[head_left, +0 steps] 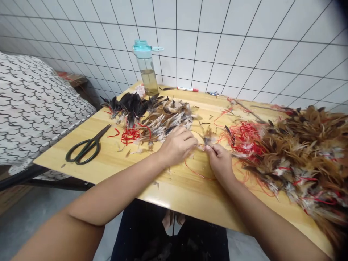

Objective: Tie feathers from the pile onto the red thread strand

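My right hand pinches a small bunch of feathers by its quill ends, the tips pointing up and away. Close to its left, my left hand is closed with bent fingers on a red thread that runs across to the quill ends. The thread's loose length hangs in a curve onto the table below. Just beyond my left hand lies a pile of brown and white feathers, with black feathers at its left. My left fingertips are partly hidden.
Black-handled scissors lie at left, near cut red strings. A water bottle and a marker stand and lie along the tiled wall. At right are tangled red threads and a large heap of tied brown feathers.
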Tool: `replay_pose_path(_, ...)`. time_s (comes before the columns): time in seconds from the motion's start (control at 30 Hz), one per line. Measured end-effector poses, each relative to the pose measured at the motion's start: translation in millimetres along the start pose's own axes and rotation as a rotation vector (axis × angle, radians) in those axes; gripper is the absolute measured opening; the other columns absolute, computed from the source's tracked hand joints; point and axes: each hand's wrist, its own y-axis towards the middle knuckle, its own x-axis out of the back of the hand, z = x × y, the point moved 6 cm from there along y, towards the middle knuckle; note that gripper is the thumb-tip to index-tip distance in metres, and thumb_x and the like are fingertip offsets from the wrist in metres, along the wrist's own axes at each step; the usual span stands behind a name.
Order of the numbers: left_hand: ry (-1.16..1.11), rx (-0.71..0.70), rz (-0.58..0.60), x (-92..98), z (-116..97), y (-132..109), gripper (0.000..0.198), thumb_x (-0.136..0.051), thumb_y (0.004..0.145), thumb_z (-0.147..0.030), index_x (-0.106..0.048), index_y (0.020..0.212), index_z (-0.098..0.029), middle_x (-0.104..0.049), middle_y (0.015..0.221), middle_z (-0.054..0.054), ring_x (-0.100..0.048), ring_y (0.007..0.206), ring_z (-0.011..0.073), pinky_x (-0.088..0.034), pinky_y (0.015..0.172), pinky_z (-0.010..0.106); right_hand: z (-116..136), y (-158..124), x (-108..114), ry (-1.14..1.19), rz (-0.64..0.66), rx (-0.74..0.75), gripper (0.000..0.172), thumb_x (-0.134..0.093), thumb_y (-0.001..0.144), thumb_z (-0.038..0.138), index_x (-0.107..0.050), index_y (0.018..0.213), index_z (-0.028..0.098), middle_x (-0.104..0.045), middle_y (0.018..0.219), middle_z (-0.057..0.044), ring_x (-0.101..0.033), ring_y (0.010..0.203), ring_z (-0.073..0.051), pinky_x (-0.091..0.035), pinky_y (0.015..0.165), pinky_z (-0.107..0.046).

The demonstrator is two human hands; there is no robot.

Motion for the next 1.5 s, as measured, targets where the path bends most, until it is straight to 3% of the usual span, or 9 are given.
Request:
replay_pose_path(0.3,0.208,-0.105,-0.009,5.4,-12,1,0.023,-0.046,0.096,-0.028,-0.063,0.084,-0.019,-0.064,0.084,0.003,-0.049,0.085,0.0171,-0.034,0.076,0.033,11,-2,-8,0.012,0.1,0.055,0.025,-0.053,0.081,0.03,-0.057,0.059,0.02,-0.053,0.059,0.0,-0.049,0.059,-0.015,-0.038,0.059,-0.027)
replay_pose_path(0.47,0.244,-0.157,-0.028,8.9,-18,1,0.02,-0.047,0.096,-0.028,-0.061,0.085,-0.019,-0.065,0.084,0.002,-0.05,0.087,0.017,-0.035,0.079,0.034,15,-2,-12,0.118,0.182,0.055,0.019,-0.055,0.079,0.029,-0.061,0.063,0.02,-0.056,0.064,0.0,-0.05,0.062,-0.014,-0.04,0.062,-0.027)
replay_pose_path(0.73,0.162,-0.095,-0.078,11.7,-11,1,0.017,-0.049,0.095,-0.026,-0.062,0.087,-0.02,-0.065,0.084,0.002,-0.049,0.086,0.0164,-0.035,0.076,0.033,5,-2,-13,0.34,0.202,-0.151,0.021,-0.059,0.077,0.034,-0.055,0.062,0.02,-0.051,0.061,0.003,-0.046,0.063,-0.013,-0.039,0.063,-0.026)
replay_pose_path(1.13,0.236,-0.089,-0.115,13.9,-11,1,0.018,-0.05,0.094,-0.029,-0.06,0.083,-0.018,-0.063,0.081,0.003,-0.049,0.083,0.0174,-0.035,0.073,0.034,-1,-2,-17,0.477,0.238,-0.252,0.02,-0.067,0.073,0.039,-0.07,0.071,0.02,-0.067,0.075,-0.001,-0.058,0.078,-0.017,-0.043,0.078,-0.031)
replay_pose_path(1.33,0.272,-0.105,-0.1,14.1,-13,1,0.018,-0.049,0.095,-0.026,-0.06,0.082,-0.019,-0.063,0.082,0.003,-0.048,0.086,0.0179,-0.035,0.076,0.035,-3,-3,-14,0.536,0.247,-0.347,0.026,-0.068,0.072,0.044,-0.062,0.07,0.018,-0.056,0.063,0.001,-0.047,0.062,-0.012,-0.037,0.058,-0.025)
replay_pose_path(1.5,0.111,0.009,0.015,3.2,12,-2,0.015,-0.051,0.092,-0.022,-0.064,0.086,-0.019,-0.066,0.087,0.004,-0.049,0.087,0.0183,-0.038,0.078,0.034,-2,1,-11,0.56,0.258,-0.323,0.032,-0.065,0.073,0.051,-0.055,0.07,0.02,-0.036,0.052,0.006,-0.029,0.048,-0.009,-0.023,0.045,-0.024)
